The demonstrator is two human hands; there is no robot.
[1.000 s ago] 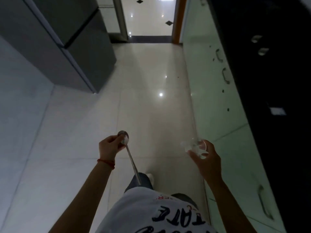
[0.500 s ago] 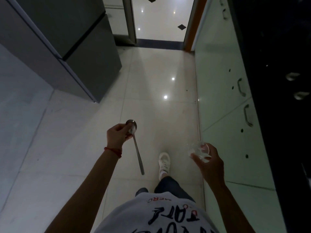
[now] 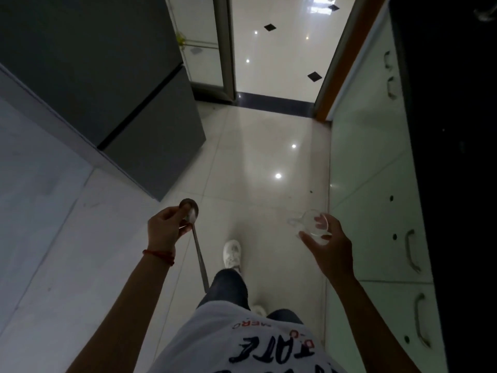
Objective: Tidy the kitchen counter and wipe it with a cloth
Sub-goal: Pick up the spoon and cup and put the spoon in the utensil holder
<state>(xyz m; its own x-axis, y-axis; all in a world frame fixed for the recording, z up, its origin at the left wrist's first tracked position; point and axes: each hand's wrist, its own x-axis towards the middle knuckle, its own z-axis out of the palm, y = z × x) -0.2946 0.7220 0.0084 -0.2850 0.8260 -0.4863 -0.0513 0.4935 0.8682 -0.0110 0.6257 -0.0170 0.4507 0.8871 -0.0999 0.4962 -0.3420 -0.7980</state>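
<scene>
Left hand (image 3: pixel 166 228) grips a long-handled metal ladle (image 3: pixel 195 235) by its round bowl, thin handle hanging down; right hand (image 3: pixel 329 244) has fingers curled round a small clear glass cup (image 3: pixel 312 223). Below is glossy pale tiled floor (image 3: pixel 269 157), with the dark worktop (image 3: pixel 451 130) over pale green cabinet doors (image 3: pixel 376 184) on the right.

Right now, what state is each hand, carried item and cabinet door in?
left hand: grips the ladle by its bowl end
ladle: bowl up, handle hanging down
right hand: holds the glass cup
glass cup: tipped on its side, looks empty
cabinet doors: closed
doorway: open
</scene>
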